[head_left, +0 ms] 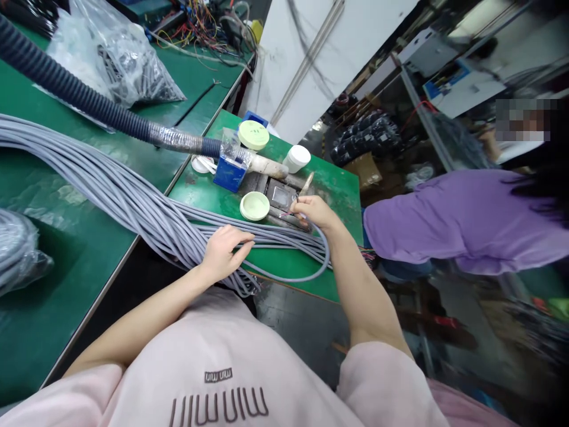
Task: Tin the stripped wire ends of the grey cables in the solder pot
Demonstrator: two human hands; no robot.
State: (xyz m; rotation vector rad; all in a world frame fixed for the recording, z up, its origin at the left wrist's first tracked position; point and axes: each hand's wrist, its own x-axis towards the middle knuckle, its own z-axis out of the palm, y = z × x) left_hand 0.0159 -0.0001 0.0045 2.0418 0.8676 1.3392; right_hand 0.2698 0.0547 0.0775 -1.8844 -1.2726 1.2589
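A thick bundle of grey cables [111,190] runs from the left across the green bench and over its gap. My left hand [224,252] rests on the bundle near its cut ends, fingers loosely spread over the cables. My right hand [313,210] is closed on the end of one grey cable [311,273], which loops down and back round under the wrist. It holds that end at a small metal fixture [282,198] on the green table, beside a wooden-handled tool [306,182].
A corrugated dark hose [66,86] ends over a blue box [229,172]. Pale green lids [254,206] [253,134] and a white jar [297,158] stand nearby. Bagged parts [120,59] lie far left. A person in purple [462,219] works to the right.
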